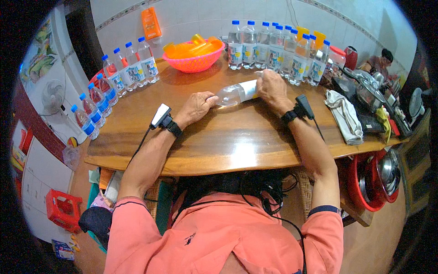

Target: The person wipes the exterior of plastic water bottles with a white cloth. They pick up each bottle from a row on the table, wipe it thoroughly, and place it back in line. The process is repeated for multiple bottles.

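A clear plastic bottle (230, 96) with a pale label lies on its side, tilted, just over the wooden table (205, 137). My left hand (198, 107) grips its narrow left end, and the fingers hide the cap. Around the labelled right end my right hand (272, 88) is closed. A small whitish piece (260, 73) sticks out at the top of that hand; whether it is cloth, paper or part of the bottle, I cannot tell. Both wrists carry black straps with small cabled devices.
Upright blue-capped bottles stand in a group (273, 48) behind my right hand and in a row (118, 73) at left. A pink basket (195, 61) holds orange plastic items. To the right lie a grey-white cloth (345, 116) and a lidded pan (368, 90). A person (379, 61) is in the right background.
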